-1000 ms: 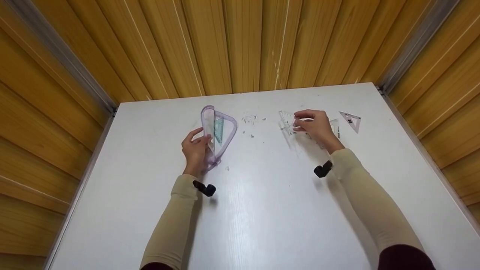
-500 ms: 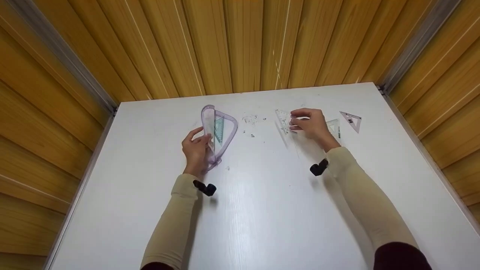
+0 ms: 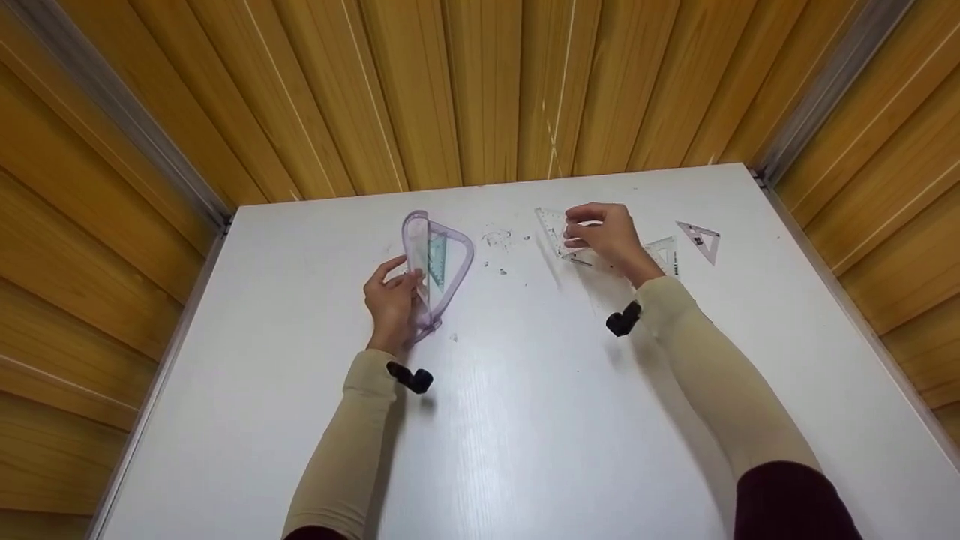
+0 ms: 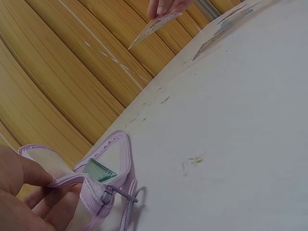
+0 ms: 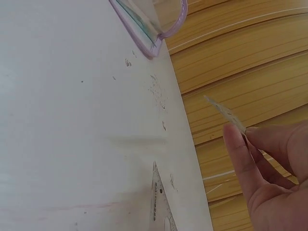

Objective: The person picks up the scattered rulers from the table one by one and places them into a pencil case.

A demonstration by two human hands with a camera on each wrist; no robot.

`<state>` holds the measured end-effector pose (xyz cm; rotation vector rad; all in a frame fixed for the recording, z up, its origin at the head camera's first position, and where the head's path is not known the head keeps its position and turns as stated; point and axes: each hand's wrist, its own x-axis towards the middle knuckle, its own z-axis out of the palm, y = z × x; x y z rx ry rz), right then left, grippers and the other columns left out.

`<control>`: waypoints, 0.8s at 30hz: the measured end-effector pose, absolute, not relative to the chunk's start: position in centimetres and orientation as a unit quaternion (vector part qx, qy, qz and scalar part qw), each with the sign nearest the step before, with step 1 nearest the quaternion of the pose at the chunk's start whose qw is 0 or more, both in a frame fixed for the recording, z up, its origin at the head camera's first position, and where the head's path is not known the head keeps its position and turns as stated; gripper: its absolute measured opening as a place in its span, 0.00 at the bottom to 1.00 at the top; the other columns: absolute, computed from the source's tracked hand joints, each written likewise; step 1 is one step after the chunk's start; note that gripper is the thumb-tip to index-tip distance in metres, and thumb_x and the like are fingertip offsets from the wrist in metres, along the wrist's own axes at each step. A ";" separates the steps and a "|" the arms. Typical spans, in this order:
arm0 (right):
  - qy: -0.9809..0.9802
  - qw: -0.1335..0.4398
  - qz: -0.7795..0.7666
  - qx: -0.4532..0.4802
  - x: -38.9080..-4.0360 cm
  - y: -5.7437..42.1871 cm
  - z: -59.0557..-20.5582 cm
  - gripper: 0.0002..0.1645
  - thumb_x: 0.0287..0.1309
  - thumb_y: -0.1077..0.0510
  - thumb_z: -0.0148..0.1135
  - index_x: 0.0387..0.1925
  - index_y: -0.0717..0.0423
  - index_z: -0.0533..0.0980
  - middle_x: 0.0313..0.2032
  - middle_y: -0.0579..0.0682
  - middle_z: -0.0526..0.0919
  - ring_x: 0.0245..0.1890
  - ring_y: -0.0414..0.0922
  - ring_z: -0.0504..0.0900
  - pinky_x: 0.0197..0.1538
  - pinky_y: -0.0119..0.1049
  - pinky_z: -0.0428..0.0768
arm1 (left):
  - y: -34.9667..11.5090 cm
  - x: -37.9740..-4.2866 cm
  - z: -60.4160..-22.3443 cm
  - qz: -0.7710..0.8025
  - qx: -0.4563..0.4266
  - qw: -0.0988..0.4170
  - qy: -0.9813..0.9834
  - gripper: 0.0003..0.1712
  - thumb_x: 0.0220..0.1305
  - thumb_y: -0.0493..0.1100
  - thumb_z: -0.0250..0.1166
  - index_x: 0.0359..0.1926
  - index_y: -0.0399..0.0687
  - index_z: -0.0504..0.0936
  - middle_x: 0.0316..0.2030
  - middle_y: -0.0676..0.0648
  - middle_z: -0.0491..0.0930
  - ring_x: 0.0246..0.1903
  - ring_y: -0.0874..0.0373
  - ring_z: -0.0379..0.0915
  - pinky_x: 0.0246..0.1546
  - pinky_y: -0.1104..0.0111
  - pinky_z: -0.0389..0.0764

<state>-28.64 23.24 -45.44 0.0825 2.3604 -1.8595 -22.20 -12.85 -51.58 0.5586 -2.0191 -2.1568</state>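
Observation:
My left hand [image 3: 390,304] grips the near-left edge of a see-through zip pouch [image 3: 459,274] with lilac trim. The pouch's mouth gapes, and a green set square [image 4: 100,170] sits inside. Its zip pull [image 4: 120,192] hangs at the near end. Raised above the table to the right, my right hand [image 3: 607,236] pinches a clear set square [image 3: 551,229] between thumb and fingers. Another clear set square [image 3: 664,253] lies on the table, partly hidden by the right hand and wrist. Farther right lies a small pinkish set square [image 3: 701,240].
The white table [image 3: 480,420] has dark smudges [image 3: 496,238] between the pouch and the right hand. Yellow wood-look panels [image 3: 480,90] rise behind the table's back edge and at both sides.
My right hand has moved left and slightly toward the back, carrying the clear set square and uncovering more of the one on the table. The left hand and pouch have stayed put.

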 end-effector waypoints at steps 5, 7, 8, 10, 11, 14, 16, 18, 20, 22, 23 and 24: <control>0.782 0.070 -0.619 0.019 -29.2 22.2 -45.3 0.21 0.66 0.68 0.64 0.60 0.63 0.79 0.56 0.59 0.80 0.47 0.51 0.86 0.49 0.40 0.85 | -12.9 -22.1 -51.4 -0.710 0.188 0.068 -0.675 0.23 0.69 0.38 0.69 0.63 0.47 0.81 0.44 0.41 0.88 0.42 0.51 0.85 0.36 0.69 0.82; 0.786 0.070 -0.614 0.015 -29.4 21.9 -45.2 0.21 0.67 0.67 0.64 0.60 0.62 0.79 0.55 0.58 0.80 0.47 0.50 0.87 0.50 0.40 0.85 | -12.9 -22.1 -51.4 -0.710 0.189 0.068 -0.675 0.23 0.69 0.38 0.69 0.64 0.47 0.80 0.44 0.41 0.88 0.42 0.51 0.85 0.36 0.69 0.82; 0.787 0.068 -0.613 0.011 -29.5 21.7 -45.2 0.21 0.67 0.67 0.65 0.60 0.62 0.79 0.55 0.58 0.80 0.47 0.50 0.87 0.50 0.41 0.85 | -13.0 -22.2 -51.4 -0.709 0.189 0.068 -0.675 0.23 0.69 0.38 0.69 0.64 0.47 0.80 0.44 0.42 0.88 0.42 0.51 0.85 0.36 0.69 0.82; 0.782 0.062 -0.621 0.005 -29.7 21.3 -45.2 0.20 0.66 0.68 0.65 0.59 0.63 0.80 0.53 0.58 0.81 0.46 0.51 0.87 0.49 0.41 0.85 | -13.0 -22.2 -51.4 -0.714 0.185 0.073 -0.671 0.23 0.69 0.37 0.68 0.64 0.45 0.80 0.45 0.40 0.88 0.44 0.49 0.86 0.37 0.69 0.83; 0.779 0.061 -0.624 0.003 -29.9 21.1 -45.2 0.20 0.65 0.68 0.65 0.58 0.63 0.80 0.53 0.59 0.81 0.46 0.52 0.87 0.49 0.41 0.85 | -13.0 -22.2 -51.4 -0.717 0.184 0.075 -0.668 0.23 0.69 0.36 0.68 0.64 0.45 0.80 0.45 0.40 0.88 0.45 0.48 0.86 0.37 0.69 0.83; 0.774 0.061 -0.630 0.002 -30.2 20.6 -45.4 0.19 0.65 0.69 0.65 0.57 0.64 0.80 0.51 0.59 0.81 0.45 0.52 0.88 0.48 0.40 0.85 | -12.9 -22.3 -51.4 -0.721 0.181 0.079 -0.664 0.23 0.69 0.35 0.67 0.64 0.43 0.80 0.44 0.39 0.88 0.46 0.46 0.86 0.36 0.70 0.83; 0.777 0.066 -0.627 0.006 -30.4 20.1 -45.6 0.19 0.65 0.69 0.65 0.58 0.63 0.80 0.51 0.58 0.81 0.44 0.51 0.88 0.47 0.39 0.85 | -12.9 -22.3 -51.4 -0.722 0.183 0.079 -0.663 0.23 0.68 0.35 0.68 0.64 0.43 0.80 0.44 0.39 0.88 0.46 0.46 0.86 0.36 0.70 0.83; 0.779 0.070 -0.624 0.010 -30.6 19.6 -45.8 0.19 0.65 0.69 0.65 0.58 0.64 0.80 0.51 0.58 0.81 0.44 0.50 0.88 0.46 0.38 0.86 | -12.9 -22.2 -51.4 -0.721 0.185 0.077 -0.664 0.23 0.68 0.35 0.68 0.64 0.44 0.80 0.44 0.40 0.88 0.45 0.47 0.86 0.36 0.70 0.82; 0.779 0.071 -0.622 0.009 -30.8 19.2 -46.0 0.20 0.65 0.69 0.65 0.58 0.65 0.80 0.50 0.58 0.81 0.43 0.50 0.88 0.45 0.37 0.86 | -12.9 -22.2 -51.3 -0.720 0.188 0.077 -0.664 0.23 0.68 0.35 0.69 0.63 0.44 0.80 0.44 0.40 0.88 0.45 0.47 0.86 0.36 0.70 0.83; 0.777 0.068 -0.625 0.005 -31.0 18.7 -46.1 0.20 0.65 0.70 0.65 0.57 0.65 0.80 0.50 0.59 0.81 0.43 0.50 0.88 0.45 0.37 0.86 | -12.9 -22.2 -51.3 -0.719 0.192 0.075 -0.664 0.23 0.68 0.36 0.69 0.63 0.45 0.81 0.44 0.40 0.88 0.44 0.48 0.85 0.37 0.69 0.83; 0.777 0.068 -0.626 0.004 -31.0 18.4 -46.2 0.19 0.64 0.70 0.66 0.57 0.65 0.80 0.50 0.58 0.81 0.43 0.50 0.88 0.44 0.37 0.86 | -12.9 -22.2 -51.3 -0.718 0.193 0.074 -0.664 0.23 0.68 0.36 0.69 0.63 0.46 0.81 0.44 0.40 0.88 0.44 0.48 0.85 0.38 0.68 0.83; 0.778 0.067 -0.625 0.004 -31.1 18.2 -46.3 0.19 0.64 0.70 0.66 0.57 0.65 0.81 0.50 0.58 0.81 0.42 0.49 0.88 0.44 0.36 0.86 | -12.9 -22.2 -51.3 -0.718 0.194 0.071 -0.664 0.23 0.68 0.36 0.69 0.63 0.47 0.81 0.45 0.41 0.88 0.44 0.48 0.85 0.38 0.68 0.83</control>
